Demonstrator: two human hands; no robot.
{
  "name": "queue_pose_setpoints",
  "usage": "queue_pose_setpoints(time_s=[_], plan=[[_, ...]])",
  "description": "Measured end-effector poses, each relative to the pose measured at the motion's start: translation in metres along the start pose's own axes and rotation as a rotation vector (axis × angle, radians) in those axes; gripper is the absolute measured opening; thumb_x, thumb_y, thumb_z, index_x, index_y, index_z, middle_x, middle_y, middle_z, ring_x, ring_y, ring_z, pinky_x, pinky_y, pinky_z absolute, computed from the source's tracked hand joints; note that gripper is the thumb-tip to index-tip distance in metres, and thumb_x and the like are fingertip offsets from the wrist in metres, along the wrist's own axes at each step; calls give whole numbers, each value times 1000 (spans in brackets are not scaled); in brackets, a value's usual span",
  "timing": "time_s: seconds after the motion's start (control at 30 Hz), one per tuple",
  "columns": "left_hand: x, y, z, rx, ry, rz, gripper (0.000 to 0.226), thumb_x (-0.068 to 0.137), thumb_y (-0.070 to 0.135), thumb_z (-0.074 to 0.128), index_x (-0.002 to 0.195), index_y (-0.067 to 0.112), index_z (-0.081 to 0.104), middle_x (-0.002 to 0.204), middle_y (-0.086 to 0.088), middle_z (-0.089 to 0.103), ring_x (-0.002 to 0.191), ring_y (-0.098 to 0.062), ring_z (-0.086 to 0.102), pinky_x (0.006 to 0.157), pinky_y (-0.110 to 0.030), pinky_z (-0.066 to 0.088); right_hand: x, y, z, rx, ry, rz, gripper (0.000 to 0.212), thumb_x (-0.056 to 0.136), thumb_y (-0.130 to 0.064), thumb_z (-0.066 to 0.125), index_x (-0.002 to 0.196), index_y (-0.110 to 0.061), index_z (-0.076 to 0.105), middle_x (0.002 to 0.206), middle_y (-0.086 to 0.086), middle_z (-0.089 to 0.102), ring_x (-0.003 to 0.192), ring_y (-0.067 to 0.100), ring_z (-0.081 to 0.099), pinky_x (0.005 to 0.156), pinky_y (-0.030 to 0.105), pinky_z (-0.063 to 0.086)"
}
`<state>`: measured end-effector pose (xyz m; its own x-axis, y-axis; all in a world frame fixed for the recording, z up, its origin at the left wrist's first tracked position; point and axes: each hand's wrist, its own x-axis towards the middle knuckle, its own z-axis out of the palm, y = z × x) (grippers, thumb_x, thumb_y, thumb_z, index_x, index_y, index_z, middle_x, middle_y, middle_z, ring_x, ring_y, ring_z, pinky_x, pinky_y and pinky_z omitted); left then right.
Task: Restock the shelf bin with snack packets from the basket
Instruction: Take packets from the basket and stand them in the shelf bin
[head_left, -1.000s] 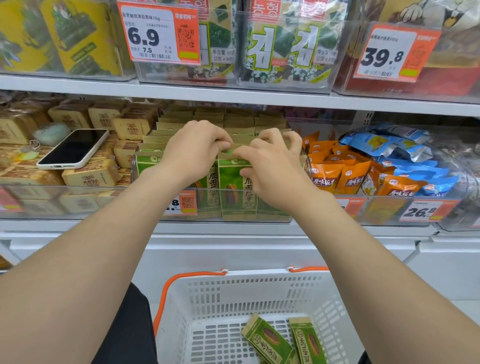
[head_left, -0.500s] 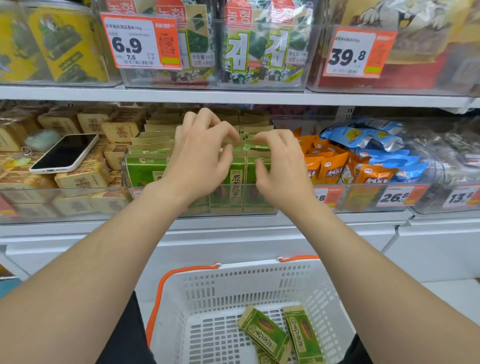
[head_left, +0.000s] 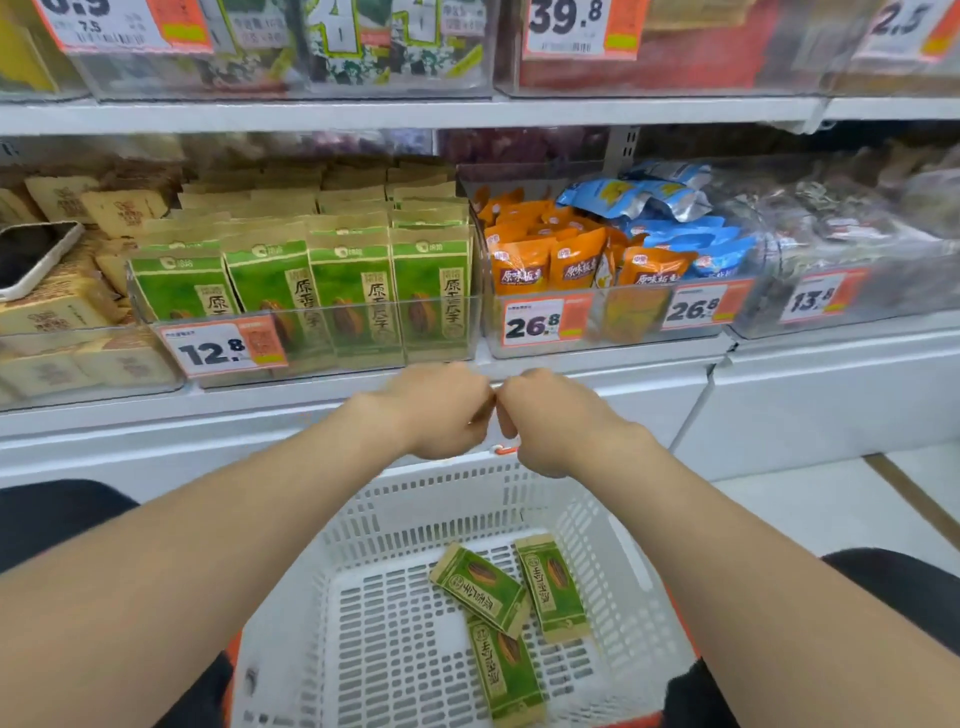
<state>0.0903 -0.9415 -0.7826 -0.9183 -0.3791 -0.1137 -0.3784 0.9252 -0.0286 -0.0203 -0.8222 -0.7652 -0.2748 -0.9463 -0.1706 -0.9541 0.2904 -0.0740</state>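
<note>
the left hand (head_left: 436, 410) and right hand (head_left: 550, 421) curl their fingers under, out of sight. the black smartphone in its white case (head_left: 31, 260) runs off the left edge. the dark packets (head_left: 841, 228) in the far-right clear plastic bin (head_left: 883, 306) are just blur.

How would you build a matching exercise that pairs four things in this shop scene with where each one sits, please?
Things
1. loose green flat snack packets
2. white-cased smartphone
3. orange foil snack pouches
4. upright green paper snack packets

Places
A. in the clear plastic shelf bin tagged 12.8
B. on top of the beige packets, far left
C. on the floor of the white plastic basket
D. in the neighbouring clear bin tagged 26.8

Pairs: 1-C, 2-B, 3-D, 4-A.
</note>
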Motion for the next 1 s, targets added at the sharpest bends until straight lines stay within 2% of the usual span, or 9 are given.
queue_pose_setpoints(time_s=[0.2, 0.33, 0.4, 0.47, 0.6, 0.73, 0.8, 0.9, 1.0], plan=[[18, 38, 92, -46, -247, -23, 22, 99, 24, 49, 102, 19, 70, 97, -4, 70, 86, -32, 66, 67, -35, 51, -13, 20, 64, -113, -89, -17, 20, 96, -12, 55, 114, -21, 60, 120, 10, 62, 105, 33, 63, 77, 38, 43], [26, 54, 158, -26, -369, 35, 25, 102, 30, 56, 123, 23, 69, 120, 0, 71, 106, -26, 67, 91, -40, 54, -8, 32, 99, -186, -188, -54, 30, 97, -11, 57, 125, -20, 62, 123, 5, 65, 112, 27, 64, 84, 38, 42], [26, 57, 186, 19, -416, 88, 26, 104, 35, 59, 124, 20, 66, 122, 0, 68, 103, -24, 64, 89, -38, 50, -3, 36, 107, -205, -244, -80, 35, 95, -7, 58, 127, -20, 60, 120, 3, 64, 113, 27, 62, 91, 40, 42], [26, 58, 213, 95, -459, 154, 23, 102, 18, 60, 125, 18, 64, 125, -4, 65, 104, -24, 63, 86, -37, 47, 3, 37, 115, -230, -279, -101, 36, 94, -5, 59, 127, -19, 59, 114, 2, 62, 110, 26, 61, 88, 40, 40], [32, 50, 254, 195, -500, 227, 51, 94, 10, 72, 142, 15, 55, 143, -8, 57, 128, -30, 57, 107, -45, 48, 16, 29, 128, -273, -315, -137, 30, 95, -6, 62, 123, -16, 62, 91, -1, 49, 95, 26, 56, 83, 39, 44], [33, 59, 271, 306, -557, 283, 71, 92, 17, 79, 152, 10, 43, 157, -12, 45, 145, -33, 42, 119, -50, 37, 28, 20, 136, -248, -338, -160, 36, 96, -11, 64, 131, -16, 60, 100, 0, 51, 93, 26, 52, 80, 38, 41], [32, 65, 278, 303, -579, 267, 74, 91, 15, 79, 153, 7, 39, 159, -12, 43, 145, -32, 42, 118, -49, 37, 32, 19, 139, -232, -355, -152, 38, 95, -14, 66, 132, -16, 59, 101, 2, 50, 91, 26, 50, 79, 38, 42], [33, 72, 288, 259, -530, 234, 48, 97, 5, 66, 142, 6, 48, 150, -14, 50, 137, -33, 48, 115, -45, 38, 36, 22, 138, -193, -390, -127, 35, 96, -12, 65, 130, -15, 60, 103, 3, 51, 90, 26, 50, 77, 39, 43], [31, 71, 291, 170, -532, 189, 62, 91, 9, 75, 145, 8, 44, 150, -14, 47, 134, -35, 49, 118, -49, 36, 36, 25, 138, -172, -422, -108, 31, 97, -11, 64, 128, -14, 59, 104, 3, 52, 90, 25, 51, 77, 38, 42]])
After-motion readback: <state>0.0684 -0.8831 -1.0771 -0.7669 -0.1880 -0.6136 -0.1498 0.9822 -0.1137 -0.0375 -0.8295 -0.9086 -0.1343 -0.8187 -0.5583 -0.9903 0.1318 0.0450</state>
